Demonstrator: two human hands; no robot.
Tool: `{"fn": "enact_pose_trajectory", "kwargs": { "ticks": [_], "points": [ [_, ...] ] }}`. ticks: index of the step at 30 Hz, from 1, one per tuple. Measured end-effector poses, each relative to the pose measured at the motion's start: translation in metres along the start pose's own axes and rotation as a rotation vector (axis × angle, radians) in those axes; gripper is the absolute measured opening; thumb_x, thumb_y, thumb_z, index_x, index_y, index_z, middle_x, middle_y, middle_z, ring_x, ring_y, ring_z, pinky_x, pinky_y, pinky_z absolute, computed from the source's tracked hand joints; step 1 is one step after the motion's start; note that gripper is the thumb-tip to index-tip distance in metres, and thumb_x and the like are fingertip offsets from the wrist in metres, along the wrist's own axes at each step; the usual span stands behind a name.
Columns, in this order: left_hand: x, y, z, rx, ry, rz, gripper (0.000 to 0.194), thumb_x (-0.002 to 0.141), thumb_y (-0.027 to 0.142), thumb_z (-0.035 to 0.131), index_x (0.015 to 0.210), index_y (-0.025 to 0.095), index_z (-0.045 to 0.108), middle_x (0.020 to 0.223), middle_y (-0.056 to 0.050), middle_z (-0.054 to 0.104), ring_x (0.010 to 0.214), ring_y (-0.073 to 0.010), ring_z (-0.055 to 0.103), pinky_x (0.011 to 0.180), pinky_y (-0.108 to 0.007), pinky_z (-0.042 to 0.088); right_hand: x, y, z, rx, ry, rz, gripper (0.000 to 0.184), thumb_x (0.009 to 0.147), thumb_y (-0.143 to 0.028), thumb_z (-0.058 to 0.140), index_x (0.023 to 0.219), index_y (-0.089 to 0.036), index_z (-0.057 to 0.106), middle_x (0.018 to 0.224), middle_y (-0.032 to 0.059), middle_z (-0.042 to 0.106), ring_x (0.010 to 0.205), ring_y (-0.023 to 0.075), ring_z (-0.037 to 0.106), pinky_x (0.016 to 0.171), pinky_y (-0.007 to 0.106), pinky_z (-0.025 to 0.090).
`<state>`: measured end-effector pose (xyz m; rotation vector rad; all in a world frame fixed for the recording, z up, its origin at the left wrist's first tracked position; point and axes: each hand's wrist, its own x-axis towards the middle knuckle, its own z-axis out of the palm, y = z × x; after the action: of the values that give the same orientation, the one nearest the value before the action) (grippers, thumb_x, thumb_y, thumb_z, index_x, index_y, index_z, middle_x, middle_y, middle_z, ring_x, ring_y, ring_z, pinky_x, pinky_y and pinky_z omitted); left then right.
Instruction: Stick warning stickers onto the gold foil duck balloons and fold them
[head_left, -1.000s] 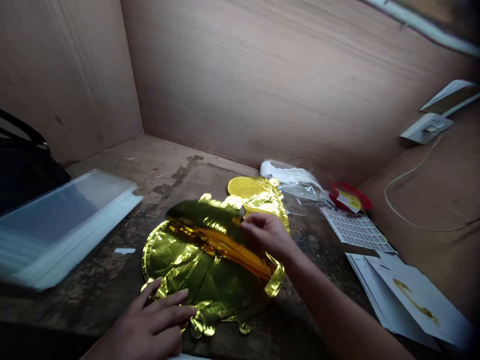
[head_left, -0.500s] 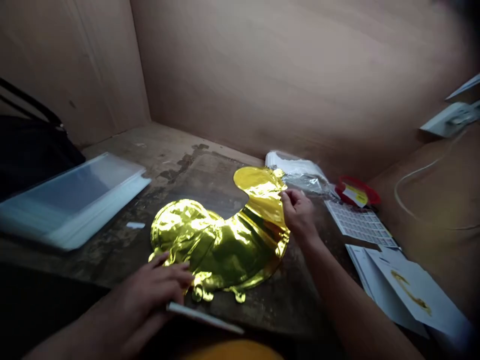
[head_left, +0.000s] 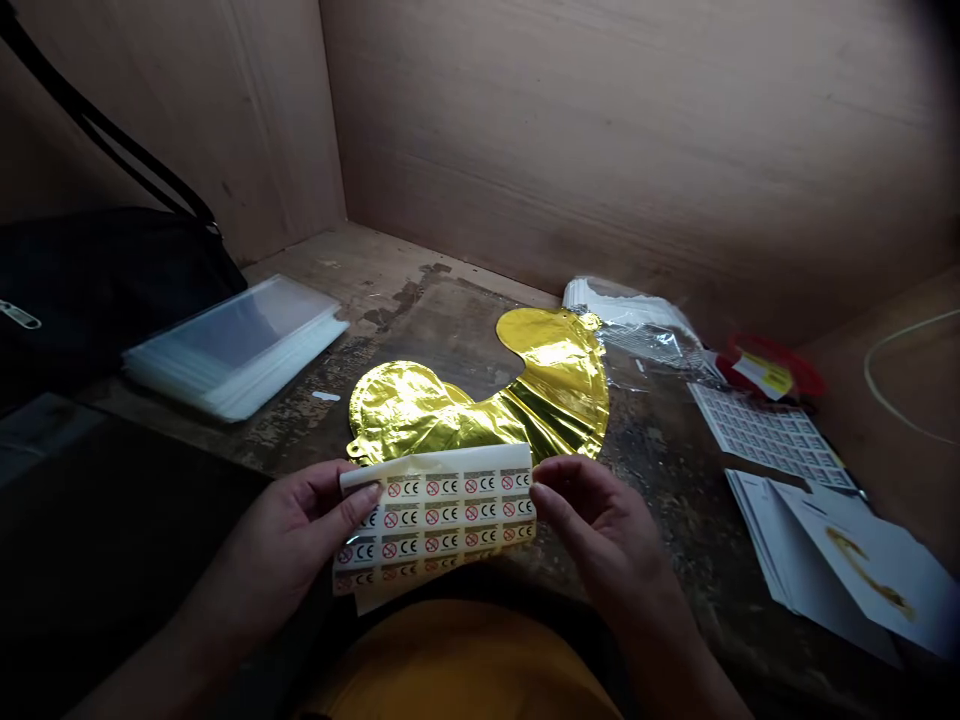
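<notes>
A curved sheet of CE-marked stickers [head_left: 442, 515] is held up between my two hands, close to my body. My left hand [head_left: 300, 530] pinches its left edge, thumb on the front. At the right edge, my right hand [head_left: 600, 520] grips the sheet between thumb and fingers. Just beyond it, a shiny gold foil balloon [head_left: 570, 370] lies flat and curved on the dark, worn table [head_left: 420, 320]. The sheet covers the near part of the balloon.
On the left lie a stack of clear plastic sleeves [head_left: 232, 345] and a black bag [head_left: 97, 290]. Toward the right are a clear-wrapped white stack [head_left: 630, 315], a red item with a yellow label [head_left: 780, 370], another sticker sheet [head_left: 772, 430] and printed cards [head_left: 847, 560].
My right hand has left the balloon's edge and come back toward me. The sticker sheet, previously seen edge-on by my left hand, is now raised and held by both hands.
</notes>
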<state>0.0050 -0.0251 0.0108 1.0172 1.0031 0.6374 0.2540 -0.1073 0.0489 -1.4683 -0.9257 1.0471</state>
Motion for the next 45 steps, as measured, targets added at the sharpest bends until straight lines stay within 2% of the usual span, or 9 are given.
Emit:
{"fn": "enact_pose_trajectory", "kwargs": {
  "ticks": [7,12,15,20,27,30,33,36,45],
  "points": [
    [-0.004,0.004,0.004,0.225,-0.046,0.062,0.036,0.087,0.052,0.062,0.106,0.022,0.066,0.087,-0.003,0.073,0.079,-0.0227,0.071,0.067,-0.033,0.062,0.000,-0.011,-0.001,0.139,-0.077,0.102,0.023,0.076,-0.034,0.079,0.080,-0.016,0.065,0.073,0.0002,0.069,0.065,0.0113,0.064,0.060,0.021,0.054],
    [-0.016,0.013,0.019,0.985,0.384,0.831,0.066,0.080,0.051,0.071,0.136,0.027,0.046,0.139,-0.009,0.055,0.124,-0.0352,0.054,0.106,-0.054,0.042,-0.004,-0.013,0.005,0.250,-0.089,0.150,0.030,0.076,-0.032,0.080,0.082,-0.020,0.053,0.065,-0.0034,0.067,0.055,0.0101,0.063,0.051,0.019,0.052],
    [-0.022,0.022,0.039,1.251,0.213,1.103,0.059,0.083,0.042,0.072,0.134,0.026,0.047,0.132,-0.007,0.061,0.125,-0.0310,0.053,0.118,-0.057,0.016,-0.009,-0.015,0.012,0.276,-0.088,0.115,0.034,0.077,-0.029,0.078,0.082,-0.023,0.046,0.060,-0.0079,0.063,0.050,0.0084,0.059,0.046,0.016,0.049],
    [-0.021,0.029,0.048,1.119,-0.012,0.846,0.053,0.081,0.044,0.073,0.127,0.029,0.051,0.116,0.000,0.069,0.105,-0.0236,0.062,0.101,-0.044,0.041,-0.017,-0.014,0.012,0.122,-0.086,-0.028,0.037,0.081,-0.025,0.074,0.113,-0.029,0.057,0.066,-0.0067,0.065,0.057,0.0097,0.062,0.051,0.018,0.052],
    [-0.021,0.037,0.047,0.972,-0.213,0.550,0.016,0.082,0.020,0.068,0.093,0.031,0.068,0.079,0.005,0.067,0.080,-0.0175,0.060,0.067,-0.028,0.048,-0.020,-0.007,0.004,-0.147,-0.166,-0.114,0.018,0.082,-0.026,0.073,0.100,-0.025,0.072,0.075,-0.0004,0.071,0.066,0.0124,0.066,0.058,0.020,0.052],
    [-0.020,0.035,0.042,0.982,-0.173,0.599,0.021,0.080,0.031,0.073,0.099,0.031,0.067,0.090,0.003,0.069,0.088,-0.0204,0.062,0.075,-0.031,0.049,-0.020,-0.008,0.003,-0.192,-0.129,-0.095,0.008,0.081,-0.026,0.074,0.088,-0.023,0.073,0.077,0.0007,0.073,0.067,0.0134,0.067,0.059,0.021,0.053],
    [-0.021,0.026,0.023,0.913,0.128,0.590,0.062,0.069,0.053,0.079,0.123,0.032,0.056,0.124,-0.002,0.060,0.112,-0.0286,0.056,0.092,-0.040,0.047,-0.020,-0.011,0.001,-0.168,-0.080,-0.081,0.006,0.080,-0.027,0.075,0.083,-0.022,0.073,0.073,0.0007,0.072,0.064,0.0132,0.067,0.056,0.019,0.054],
    [-0.027,0.012,-0.001,0.688,0.375,0.359,0.060,0.073,0.065,0.070,0.118,0.028,0.056,0.115,-0.005,0.063,0.105,-0.0287,0.060,0.086,-0.039,0.051,-0.022,-0.013,-0.001,-0.121,-0.030,-0.047,0.008,0.079,-0.028,0.075,0.082,-0.021,0.073,0.073,0.0012,0.073,0.063,0.0136,0.068,0.055,0.018,0.055],
    [-0.034,-0.008,0.005,-0.107,0.025,-0.095,0.030,0.079,0.047,0.075,0.085,0.018,0.069,0.074,-0.001,0.072,0.072,-0.0155,0.067,0.063,-0.021,0.054,-0.022,-0.008,0.000,-0.148,-0.036,-0.025,0.009,0.078,-0.030,0.076,0.082,-0.022,0.073,0.074,0.0020,0.074,0.064,0.0147,0.068,0.056,0.018,0.056]
  ]
}}
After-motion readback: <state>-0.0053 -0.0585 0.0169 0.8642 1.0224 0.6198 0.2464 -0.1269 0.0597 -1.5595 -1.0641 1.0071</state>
